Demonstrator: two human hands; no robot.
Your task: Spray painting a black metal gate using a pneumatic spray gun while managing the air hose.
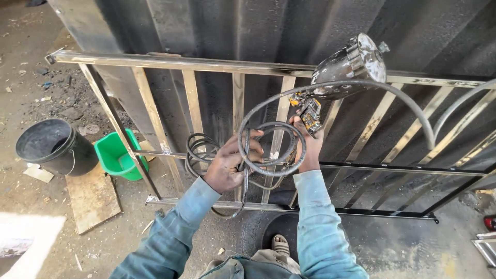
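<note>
Two bare hands hold a paint spray gun and its coiled hose in front of a metal gate frame.

My right hand (306, 147), just right of centre, is clenched around the handle of the spray gun (345, 67), whose paint-stained cup tilts toward one o'clock. My left hand (227, 165) grasps loops of the grey hose (274, 150), touching the right hand's side. Behind them leans the gate frame (196, 64). At nine o'clock sit a black bucket (54, 147) and a green tub (116, 155).
</note>
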